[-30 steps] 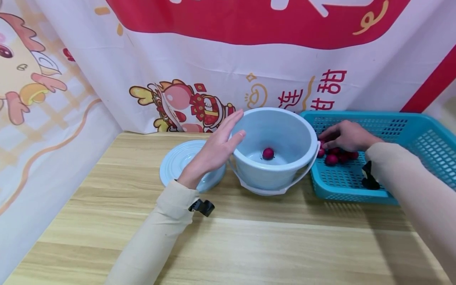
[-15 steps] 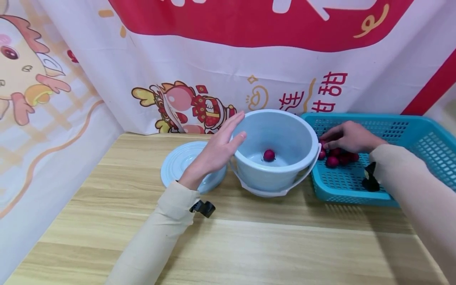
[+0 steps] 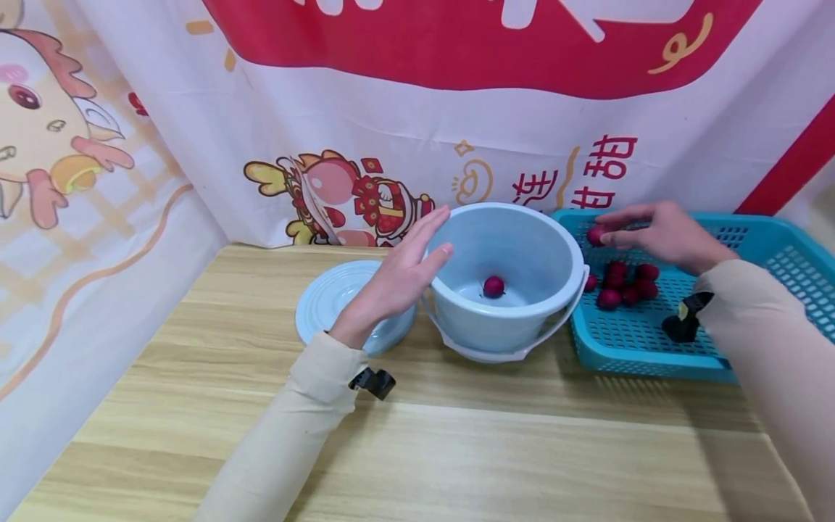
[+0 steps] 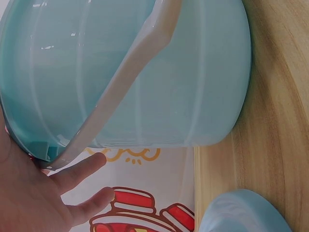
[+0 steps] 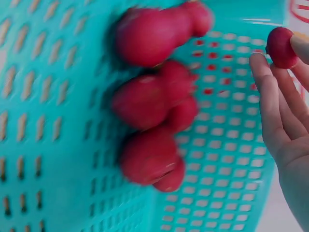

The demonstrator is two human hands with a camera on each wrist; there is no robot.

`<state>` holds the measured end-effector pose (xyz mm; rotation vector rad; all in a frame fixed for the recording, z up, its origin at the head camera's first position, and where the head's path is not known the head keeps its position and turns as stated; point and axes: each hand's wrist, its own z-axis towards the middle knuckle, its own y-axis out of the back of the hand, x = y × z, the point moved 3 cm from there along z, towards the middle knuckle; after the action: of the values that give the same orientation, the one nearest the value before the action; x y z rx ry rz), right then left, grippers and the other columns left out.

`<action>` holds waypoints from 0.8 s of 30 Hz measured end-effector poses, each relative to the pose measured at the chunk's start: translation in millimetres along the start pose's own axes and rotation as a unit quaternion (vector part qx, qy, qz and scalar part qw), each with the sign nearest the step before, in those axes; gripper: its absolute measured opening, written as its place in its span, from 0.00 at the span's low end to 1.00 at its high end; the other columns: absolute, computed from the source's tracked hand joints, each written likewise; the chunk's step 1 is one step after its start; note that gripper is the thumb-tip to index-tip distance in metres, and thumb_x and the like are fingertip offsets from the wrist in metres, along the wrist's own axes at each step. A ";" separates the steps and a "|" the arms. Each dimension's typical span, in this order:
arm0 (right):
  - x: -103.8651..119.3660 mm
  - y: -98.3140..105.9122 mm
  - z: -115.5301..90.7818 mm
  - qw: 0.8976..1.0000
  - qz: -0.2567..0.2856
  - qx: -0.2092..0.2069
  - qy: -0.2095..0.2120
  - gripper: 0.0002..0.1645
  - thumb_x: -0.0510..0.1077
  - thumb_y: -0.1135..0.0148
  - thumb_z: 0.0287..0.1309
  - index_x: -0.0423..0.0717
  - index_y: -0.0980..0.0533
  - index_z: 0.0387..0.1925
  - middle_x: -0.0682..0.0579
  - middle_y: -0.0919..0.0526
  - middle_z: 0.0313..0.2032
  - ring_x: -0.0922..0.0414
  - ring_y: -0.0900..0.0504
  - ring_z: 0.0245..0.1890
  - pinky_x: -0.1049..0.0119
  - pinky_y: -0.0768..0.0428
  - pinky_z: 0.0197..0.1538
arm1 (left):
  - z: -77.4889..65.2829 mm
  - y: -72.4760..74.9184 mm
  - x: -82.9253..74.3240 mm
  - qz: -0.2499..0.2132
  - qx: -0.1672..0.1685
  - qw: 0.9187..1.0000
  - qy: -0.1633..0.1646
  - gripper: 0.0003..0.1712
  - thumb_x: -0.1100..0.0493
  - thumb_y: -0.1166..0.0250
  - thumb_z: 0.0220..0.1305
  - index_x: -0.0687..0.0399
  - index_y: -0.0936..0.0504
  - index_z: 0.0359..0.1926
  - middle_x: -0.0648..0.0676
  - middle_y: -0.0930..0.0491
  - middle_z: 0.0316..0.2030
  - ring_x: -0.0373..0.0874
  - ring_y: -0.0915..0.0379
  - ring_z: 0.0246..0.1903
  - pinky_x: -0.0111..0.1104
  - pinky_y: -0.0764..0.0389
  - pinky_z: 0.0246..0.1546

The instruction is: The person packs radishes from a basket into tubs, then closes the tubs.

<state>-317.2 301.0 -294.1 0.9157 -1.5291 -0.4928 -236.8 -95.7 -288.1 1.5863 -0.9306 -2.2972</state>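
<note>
My right hand (image 3: 675, 235) pinches a small round red radish (image 3: 596, 235) between thumb and fingertips, raised over the left end of the blue-green plastic basket (image 3: 652, 366). Beneath it, several more radishes (image 5: 147, 154) lie heaped on the basket's mesh floor. Straight-fingered, my left hand (image 3: 399, 279) rests against the left rim of a light blue bucket (image 3: 485, 330). One radish (image 3: 493, 287) sits on the bucket's bottom. In the left wrist view, the hand (image 4: 43, 198) is at the bucket's rim, where the pale handle (image 4: 116, 92) joins.
A light blue round lid (image 3: 326, 290) lies on the wooden table (image 3: 457, 449) left of the bucket, partly behind my left forearm. The bucket stands close beside the basket. A printed cloth (image 3: 365, 109) hangs along the table's back edge.
My right hand has lifted a radish from the heap, moving up and slightly toward the back, and more of the heap now shows. The left hand stays at the bucket's rim.
</note>
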 end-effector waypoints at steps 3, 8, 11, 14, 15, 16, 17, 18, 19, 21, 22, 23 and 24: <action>7.5 7.8 -3.5 0.999 0.028 -0.025 0.003 0.48 0.67 0.32 0.66 0.56 0.34 0.80 0.37 0.34 0.77 0.34 0.35 0.73 0.43 0.13 0.58 | 1.0 -0.8 -0.1 0.001 0.002 1.000 0.000 0.37 0.45 0.51 0.83 0.42 0.47 0.86 0.42 0.53 0.86 0.42 0.59 0.86 0.54 0.49 0.85; 27.6 11.9 -8.8 0.996 0.042 -0.066 0.031 0.46 0.68 0.32 0.64 0.64 0.33 0.79 0.44 0.32 0.77 0.37 0.38 0.76 0.59 0.12 0.52 | 0.6 -0.2 0.1 0.002 0.001 1.000 0.001 0.37 0.45 0.51 0.83 0.43 0.47 0.86 0.44 0.52 0.86 0.42 0.59 0.86 0.53 0.49 0.85; 44.1 9.7 -12.6 0.994 0.045 -0.086 0.056 0.44 0.68 0.30 0.62 0.67 0.30 0.77 0.48 0.28 0.75 0.41 0.33 0.74 0.69 0.13 0.48 | -0.4 0.9 0.6 0.003 -0.001 1.000 0.001 0.37 0.45 0.51 0.83 0.43 0.47 0.86 0.45 0.52 0.86 0.42 0.59 0.86 0.53 0.49 0.85; 60.3 5.2 -16.1 0.990 0.057 -0.098 0.081 0.42 0.67 0.29 0.62 0.66 0.28 0.76 0.50 0.24 0.71 0.49 0.27 0.69 0.75 0.15 0.45 | -1.1 1.8 1.0 0.000 -0.002 1.000 0.003 0.37 0.45 0.51 0.83 0.43 0.47 0.86 0.45 0.52 0.86 0.42 0.59 0.86 0.54 0.49 0.85; 65.0 3.4 -17.1 0.989 0.063 -0.101 0.088 0.42 0.66 0.28 0.62 0.66 0.27 0.75 0.51 0.22 0.69 0.52 0.25 0.67 0.76 0.15 0.45 | -1.2 1.7 1.2 0.000 -0.002 1.000 0.005 0.37 0.45 0.51 0.83 0.43 0.47 0.86 0.44 0.52 0.86 0.42 0.59 0.86 0.54 0.49 0.85; 69.3 1.7 -18.1 0.988 0.067 -0.104 0.094 0.42 0.65 0.28 0.62 0.65 0.27 0.75 0.52 0.20 0.68 0.55 0.23 0.64 0.77 0.15 0.45 | -1.2 1.5 0.9 0.000 -0.002 1.000 0.006 0.37 0.45 0.51 0.83 0.42 0.47 0.86 0.44 0.52 0.86 0.42 0.59 0.86 0.54 0.49 0.85; 73.1 0.0 -19.0 0.987 0.072 -0.108 0.098 0.42 0.65 0.27 0.61 0.65 0.26 0.74 0.53 0.19 0.66 0.59 0.21 0.61 0.78 0.15 0.46 | -1.1 1.3 1.2 -0.002 -0.002 1.000 0.006 0.37 0.46 0.51 0.83 0.42 0.47 0.86 0.44 0.52 0.86 0.42 0.59 0.86 0.54 0.49 0.85; 76.6 -1.6 -19.9 0.986 0.077 -0.110 0.101 0.42 0.65 0.27 0.61 0.64 0.26 0.74 0.54 0.18 0.65 0.61 0.19 0.59 0.78 0.15 0.46 | -0.8 1.0 1.1 -0.003 -0.002 1.000 0.005 0.37 0.45 0.51 0.83 0.42 0.47 0.86 0.44 0.53 0.86 0.42 0.59 0.86 0.54 0.49 0.85; 79.8 -3.2 -20.7 0.985 0.080 -0.114 0.103 0.42 0.65 0.26 0.60 0.63 0.25 0.73 0.55 0.17 0.64 0.63 0.18 0.56 0.79 0.15 0.46 | -0.4 0.7 1.1 -0.003 -0.001 1.000 0.005 0.37 0.45 0.51 0.83 0.42 0.47 0.86 0.43 0.53 0.86 0.42 0.59 0.86 0.54 0.49 0.85; 85.8 -6.7 -22.2 0.983 0.085 -0.122 0.108 0.42 0.65 0.25 0.59 0.62 0.24 0.72 0.56 0.15 0.62 0.66 0.16 0.53 0.79 0.15 0.47 | -0.2 0.3 0.6 -0.002 0.001 1.000 0.005 0.37 0.45 0.51 0.83 0.42 0.47 0.86 0.42 0.53 0.86 0.42 0.59 0.86 0.54 0.49 0.85; 88.9 -8.7 -22.7 0.982 0.086 -0.125 0.113 0.41 0.65 0.25 0.59 0.61 0.24 0.72 0.56 0.14 0.61 0.67 0.15 0.52 0.80 0.15 0.46 | -0.3 0.3 0.2 -0.001 0.001 1.000 0.005 0.37 0.45 0.51 0.83 0.42 0.47 0.86 0.42 0.53 0.86 0.42 0.59 0.86 0.54 0.49 0.85; 92.1 -10.9 -22.5 0.981 0.085 -0.127 0.121 0.41 0.64 0.25 0.59 0.60 0.23 0.71 0.56 0.13 0.60 0.68 0.15 0.51 0.80 0.15 0.46 | -0.5 0.5 0.4 0.000 0.001 1.000 0.005 0.37 0.45 0.51 0.83 0.42 0.47 0.86 0.42 0.53 0.86 0.42 0.59 0.86 0.54 0.49 0.85; 95.6 -13.4 -22.4 0.980 0.084 -0.128 0.130 0.40 0.63 0.25 0.60 0.59 0.22 0.71 0.54 0.13 0.60 0.68 0.14 0.51 0.80 0.15 0.46 | -0.9 1.0 0.1 0.001 0.001 1.000 0.007 0.37 0.45 0.51 0.83 0.42 0.47 0.86 0.42 0.53 0.86 0.42 0.59 0.86 0.54 0.49 0.85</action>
<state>-288.5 223.0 -240.2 0.6178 -1.2573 -0.4181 -236.2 -96.8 -287.8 1.5978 -0.9309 -2.2816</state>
